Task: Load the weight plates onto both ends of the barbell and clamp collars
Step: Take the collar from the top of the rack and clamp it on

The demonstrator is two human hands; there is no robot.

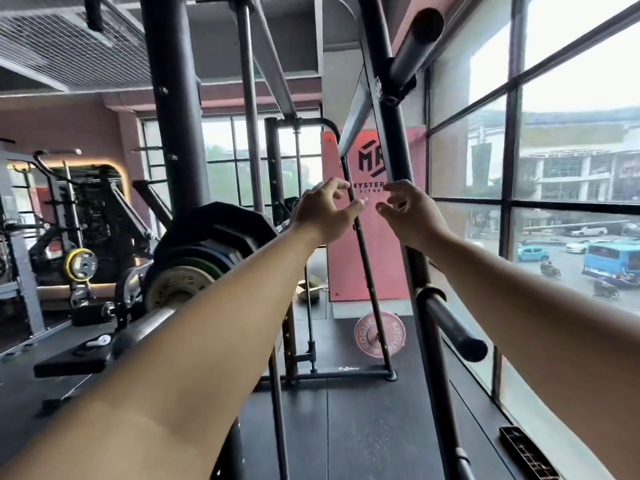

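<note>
Room hemmed by rack and plates
Air is left between the left hand [325, 209] and right hand [410, 218]; the way ahead is barred by the rack upright [390, 133], leftward by stacked plates [214, 237], low right by a storage peg [450, 327]

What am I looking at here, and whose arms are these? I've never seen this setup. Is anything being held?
This is one picture from a camera worn on a person's head in a gym, looking forward along their own bare arms. The left hand and right hand reach out with fingers loosely curled, and neither holds anything. To their left is the barbell, its end already carrying several weight plates. The dark slanted post behind the right hand is part of a rack. On the floor beyond, a pink plate stands on edge against the rack's frame.
</note>
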